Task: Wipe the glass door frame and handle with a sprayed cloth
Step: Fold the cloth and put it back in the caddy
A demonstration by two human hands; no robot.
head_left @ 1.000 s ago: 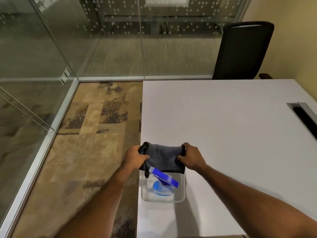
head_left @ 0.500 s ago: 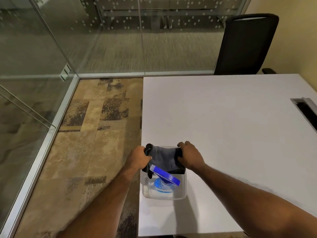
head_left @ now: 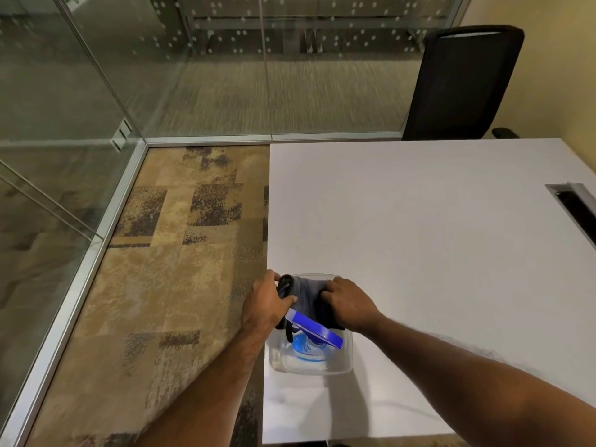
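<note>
A folded grey cloth (head_left: 305,293) lies over the far end of a clear plastic tub (head_left: 346,361) near the white table's front left corner. My left hand (head_left: 267,303) grips the cloth's left end and my right hand (head_left: 348,304) presses on its right end. A spray bottle with a blue head (head_left: 314,329) stands in the tub just below the cloth. The glass wall with its aluminium frame (head_left: 80,272) runs along the left; a glass door edge (head_left: 48,201) shows at the left. No door handle is in sight.
The white table (head_left: 419,237) fills the right side, with a cable slot (head_left: 577,204) at its right edge. A black office chair (head_left: 464,82) stands behind the table. Patterned carpet (head_left: 167,269) lies between table and glass wall.
Both hands have lowered the cloth and drawn its ends closer together over the tub. The view has tilted slightly.
</note>
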